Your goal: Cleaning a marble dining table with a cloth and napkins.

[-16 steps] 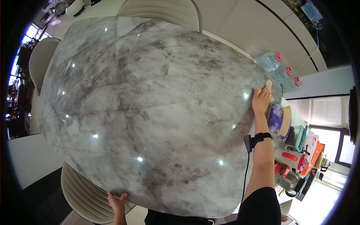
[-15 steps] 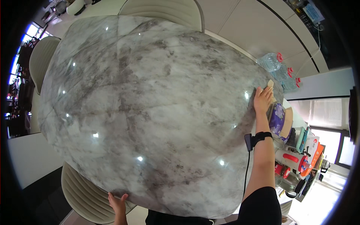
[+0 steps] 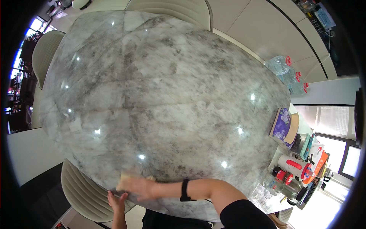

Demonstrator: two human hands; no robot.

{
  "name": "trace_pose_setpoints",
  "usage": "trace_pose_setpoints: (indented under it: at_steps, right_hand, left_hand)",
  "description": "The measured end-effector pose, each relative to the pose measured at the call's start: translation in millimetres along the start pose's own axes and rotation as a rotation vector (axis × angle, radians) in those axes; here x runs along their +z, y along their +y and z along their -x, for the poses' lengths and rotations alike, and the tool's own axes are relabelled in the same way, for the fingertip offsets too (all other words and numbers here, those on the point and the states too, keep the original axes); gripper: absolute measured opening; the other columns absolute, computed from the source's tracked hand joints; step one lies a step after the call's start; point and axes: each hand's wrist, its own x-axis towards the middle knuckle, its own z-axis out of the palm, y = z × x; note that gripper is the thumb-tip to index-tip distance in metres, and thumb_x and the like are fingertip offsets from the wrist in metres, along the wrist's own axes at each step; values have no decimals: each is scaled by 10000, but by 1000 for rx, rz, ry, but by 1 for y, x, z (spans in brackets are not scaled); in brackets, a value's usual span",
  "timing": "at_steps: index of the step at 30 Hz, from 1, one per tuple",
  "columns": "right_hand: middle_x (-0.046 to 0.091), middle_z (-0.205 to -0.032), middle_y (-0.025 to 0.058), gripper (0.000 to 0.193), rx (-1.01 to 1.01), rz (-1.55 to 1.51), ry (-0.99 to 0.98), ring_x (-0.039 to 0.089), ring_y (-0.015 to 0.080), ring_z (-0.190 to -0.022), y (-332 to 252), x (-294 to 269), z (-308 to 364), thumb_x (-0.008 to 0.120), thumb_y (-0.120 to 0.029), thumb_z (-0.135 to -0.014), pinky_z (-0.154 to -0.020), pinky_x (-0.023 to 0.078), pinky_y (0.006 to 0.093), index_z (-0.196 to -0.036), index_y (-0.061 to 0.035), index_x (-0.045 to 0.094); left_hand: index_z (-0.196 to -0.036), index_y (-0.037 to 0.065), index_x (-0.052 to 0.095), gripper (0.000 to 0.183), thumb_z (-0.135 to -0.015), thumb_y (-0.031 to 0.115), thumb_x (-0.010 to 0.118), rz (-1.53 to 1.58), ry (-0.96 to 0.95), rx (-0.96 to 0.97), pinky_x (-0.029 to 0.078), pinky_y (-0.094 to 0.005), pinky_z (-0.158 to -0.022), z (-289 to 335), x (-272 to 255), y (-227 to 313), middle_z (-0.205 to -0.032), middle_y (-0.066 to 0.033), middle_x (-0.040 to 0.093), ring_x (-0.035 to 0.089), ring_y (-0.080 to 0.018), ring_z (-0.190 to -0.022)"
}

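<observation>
A large round marble-patterned table (image 3: 171, 95) in grey and white fills most of the head view. My right hand (image 3: 139, 187) presses a cream-yellow cloth (image 3: 124, 181) onto the tabletop near its front edge; the fingers are smeared by motion. That forearm reaches across the front of the table and wears a black wristband (image 3: 185, 189). Just in front of it, at the table's rim, is my left hand (image 3: 116, 201), thumb and fingers apart and nothing in it.
A purple flowered tissue pack (image 3: 283, 124) sits at the right edge. Near it are a white jug with a red handle (image 3: 293, 164), a red-lidded jar (image 3: 282, 175) and glassware. Water bottles (image 3: 279, 65) stand beyond the far right rim. Chairs (image 3: 78, 191) surround the table.
My right hand has swept from the far right edge to the front left, taking the cloth with it. My left hand stays by the rim. The view has shifted slightly.
</observation>
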Motion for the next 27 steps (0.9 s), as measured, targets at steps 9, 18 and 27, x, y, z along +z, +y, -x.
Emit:
trace_pose_setpoints:
  at_steps: [9, 18, 27]
  right_hand:
    - [423, -1467, 166, 699, 429, 532, 498, 431, 291, -1351, 69, -195, 50, 591, -207, -840, -1065, 419, 388, -1469, -67, 322]
    - [213, -1581, 203, 700, 1365, 1032, 1053, 178, 338, -1472, 184, -377, 341, 308, -483, -1017, -1198, 151, 429, -1512, 7, 239]
    - [313, -1538, 197, 736, 676, 668, 885, 289, 330, -1432, 107, -331, 67, 566, -363, -913, -1167, 256, 420, -1513, -54, 272]
  left_hand:
    - [-1418, -82, 352, 1157, -543, 418, 919, -54, -49, -25, 345, -482, -1064, 5, -14, 17, -1367, -242, 490, 465, -391, -1275]
    - [-1377, -98, 398, 1125, -511, 388, 926, -20, 7, -15, 384, -473, -1032, 18, -11, 19, -1331, -267, 506, 478, -426, -1239]
    - [-1369, -93, 372, 1125, -524, 408, 920, -102, 21, 58, 345, -493, -1035, 21, -22, 32, -1310, -279, 509, 475, -425, -1230]
